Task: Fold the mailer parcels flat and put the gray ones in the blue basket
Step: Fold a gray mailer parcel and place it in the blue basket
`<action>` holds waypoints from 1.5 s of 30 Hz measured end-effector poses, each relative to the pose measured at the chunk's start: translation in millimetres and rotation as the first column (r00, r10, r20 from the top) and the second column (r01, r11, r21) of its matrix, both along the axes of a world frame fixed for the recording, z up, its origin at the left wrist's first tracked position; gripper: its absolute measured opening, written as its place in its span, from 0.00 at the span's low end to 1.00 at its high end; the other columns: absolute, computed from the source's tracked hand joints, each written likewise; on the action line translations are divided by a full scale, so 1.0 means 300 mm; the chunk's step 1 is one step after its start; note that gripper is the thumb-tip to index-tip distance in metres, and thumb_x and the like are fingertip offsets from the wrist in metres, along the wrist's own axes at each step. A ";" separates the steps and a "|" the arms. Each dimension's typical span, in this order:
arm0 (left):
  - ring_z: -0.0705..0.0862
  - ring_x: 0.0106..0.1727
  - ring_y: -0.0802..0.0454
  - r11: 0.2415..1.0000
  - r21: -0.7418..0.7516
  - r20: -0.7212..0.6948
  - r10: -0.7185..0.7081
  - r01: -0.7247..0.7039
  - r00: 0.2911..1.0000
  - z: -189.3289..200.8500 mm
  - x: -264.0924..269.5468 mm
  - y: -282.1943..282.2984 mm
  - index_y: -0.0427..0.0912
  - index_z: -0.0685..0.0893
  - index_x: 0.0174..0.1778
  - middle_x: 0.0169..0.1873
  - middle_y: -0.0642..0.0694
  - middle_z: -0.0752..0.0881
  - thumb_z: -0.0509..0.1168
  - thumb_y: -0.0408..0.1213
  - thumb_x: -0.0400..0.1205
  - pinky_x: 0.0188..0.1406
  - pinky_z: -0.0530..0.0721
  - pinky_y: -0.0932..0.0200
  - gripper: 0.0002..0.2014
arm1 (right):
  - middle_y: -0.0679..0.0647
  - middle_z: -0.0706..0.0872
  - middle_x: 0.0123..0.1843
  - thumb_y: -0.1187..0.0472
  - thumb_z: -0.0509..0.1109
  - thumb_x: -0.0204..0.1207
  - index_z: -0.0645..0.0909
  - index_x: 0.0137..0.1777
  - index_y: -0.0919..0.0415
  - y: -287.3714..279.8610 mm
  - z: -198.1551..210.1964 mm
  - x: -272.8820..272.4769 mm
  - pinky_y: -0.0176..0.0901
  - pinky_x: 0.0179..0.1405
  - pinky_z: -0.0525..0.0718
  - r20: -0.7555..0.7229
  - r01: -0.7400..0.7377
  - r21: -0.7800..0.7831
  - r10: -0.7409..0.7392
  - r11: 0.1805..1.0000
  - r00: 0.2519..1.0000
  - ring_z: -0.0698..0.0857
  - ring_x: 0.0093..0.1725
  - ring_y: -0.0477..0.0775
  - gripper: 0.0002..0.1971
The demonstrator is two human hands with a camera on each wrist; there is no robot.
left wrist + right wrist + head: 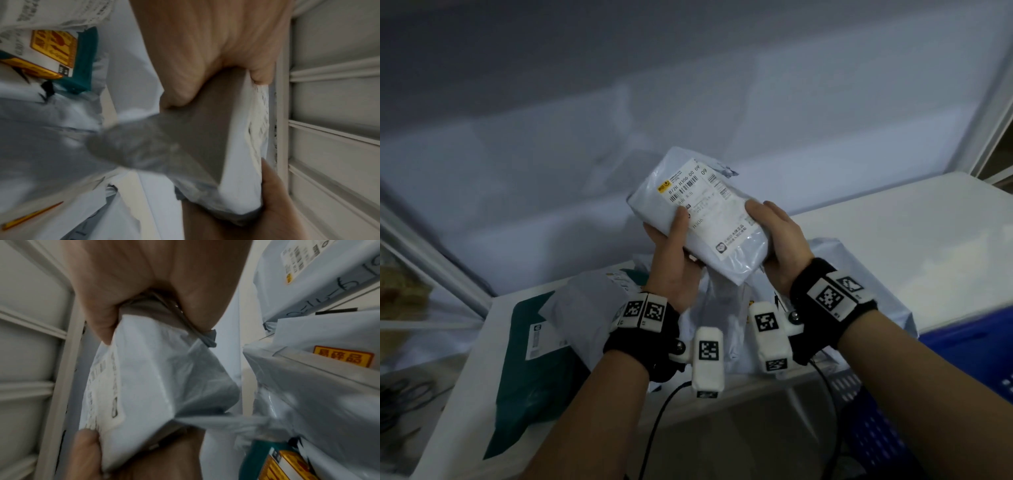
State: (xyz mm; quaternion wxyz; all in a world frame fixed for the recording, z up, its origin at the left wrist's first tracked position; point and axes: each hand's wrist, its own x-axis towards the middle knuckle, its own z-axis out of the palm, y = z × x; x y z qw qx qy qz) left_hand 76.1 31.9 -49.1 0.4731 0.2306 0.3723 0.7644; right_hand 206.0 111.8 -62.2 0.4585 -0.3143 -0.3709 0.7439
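Note:
Both hands hold one folded gray mailer parcel (709, 216) up above the table, its white shipping label facing me. My left hand (671, 253) grips its left edge, thumb on the label and fingers underneath. On the opposite edge my right hand (777, 240) does the same. The left wrist view shows the parcel (236, 146) clamped between thumb and fingers; the right wrist view shows the same parcel (156, 378) pinched at its top. A corner of the blue basket (962, 363) shows at the lower right, beside the table.
A pile of gray mailers (729, 318) lies on the white table (893, 240) under my hands. A dark green mailer (534, 370) lies flat at the table's left. A gray wall stands behind the table, and white shelving frames flank it.

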 end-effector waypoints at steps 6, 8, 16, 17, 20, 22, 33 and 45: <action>0.79 0.73 0.34 0.978 -0.015 0.114 -0.206 0.209 0.972 -0.021 0.036 -0.031 0.50 0.67 0.81 0.72 0.39 0.81 0.73 0.34 0.75 0.65 0.75 0.20 0.37 | 0.64 0.87 0.62 0.46 0.84 0.60 0.70 0.74 0.65 0.030 0.008 0.041 0.64 0.64 0.83 -0.007 0.080 0.011 -0.080 0.997 0.997 0.88 0.61 0.64 0.46; 0.78 0.73 0.34 0.973 -0.008 0.122 -0.228 0.230 0.966 -0.020 0.047 -0.034 0.50 0.67 0.81 0.73 0.39 0.80 0.76 0.35 0.73 0.63 0.76 0.19 0.41 | 0.62 0.88 0.62 0.38 0.84 0.57 0.66 0.80 0.63 0.020 0.013 0.031 0.65 0.66 0.82 0.007 0.090 0.003 -0.090 0.996 0.996 0.88 0.60 0.63 0.55; 0.82 0.70 0.38 0.982 -0.039 0.104 -0.179 0.184 0.978 -0.006 0.067 -0.063 0.50 0.68 0.81 0.71 0.40 0.82 0.72 0.36 0.79 0.60 0.84 0.29 0.34 | 0.64 0.89 0.59 0.40 0.73 0.73 0.81 0.68 0.64 -0.021 0.019 0.012 0.65 0.66 0.82 0.013 0.001 0.046 -0.001 0.999 1.000 0.88 0.60 0.65 0.32; 0.83 0.69 0.39 0.983 -0.055 0.097 -0.167 0.173 0.981 -0.004 0.068 -0.065 0.50 0.68 0.80 0.70 0.41 0.83 0.71 0.37 0.80 0.60 0.84 0.29 0.32 | 0.62 0.90 0.58 0.38 0.72 0.73 0.82 0.66 0.64 -0.021 0.027 0.012 0.64 0.65 0.83 0.035 0.022 0.057 -0.024 0.998 0.999 0.89 0.58 0.63 0.32; 0.85 0.68 0.41 0.983 -0.109 0.056 -0.140 0.146 0.989 -0.007 0.056 -0.066 0.53 0.68 0.78 0.69 0.43 0.84 0.68 0.43 0.82 0.61 0.84 0.32 0.28 | 0.57 0.91 0.57 0.30 0.72 0.64 0.84 0.63 0.59 -0.011 0.037 0.006 0.61 0.66 0.83 0.110 0.050 0.085 -0.060 0.995 0.992 0.90 0.57 0.60 0.37; 0.83 0.70 0.41 0.974 -0.164 -0.019 -0.159 0.154 0.987 -0.008 0.031 -0.070 0.54 0.68 0.79 0.70 0.42 0.83 0.70 0.54 0.79 0.65 0.82 0.32 0.33 | 0.55 0.91 0.58 0.28 0.70 0.62 0.84 0.64 0.56 0.000 0.040 0.009 0.61 0.67 0.82 0.130 0.060 0.088 -0.071 0.994 0.989 0.89 0.58 0.58 0.38; 0.80 0.71 0.48 0.969 -0.201 -0.428 0.044 -0.142 0.903 0.011 -0.138 -0.085 0.65 0.57 0.83 0.78 0.52 0.72 0.67 0.61 0.79 0.66 0.81 0.47 0.38 | 0.55 0.90 0.59 0.22 0.74 0.53 0.83 0.66 0.57 0.037 0.005 0.102 0.58 0.69 0.80 0.312 -0.095 -0.011 0.094 0.995 0.945 0.89 0.58 0.59 0.48; 0.90 0.53 0.46 0.962 -0.264 -0.336 -0.163 0.074 0.928 -0.012 -0.123 -0.107 0.50 0.82 0.64 0.55 0.43 0.90 0.66 0.34 0.82 0.43 0.89 0.53 0.15 | 0.59 0.90 0.58 0.33 0.64 0.77 0.84 0.65 0.61 -0.018 0.036 0.134 0.57 0.69 0.81 0.432 -0.273 -0.010 0.250 0.962 0.866 0.89 0.59 0.60 0.33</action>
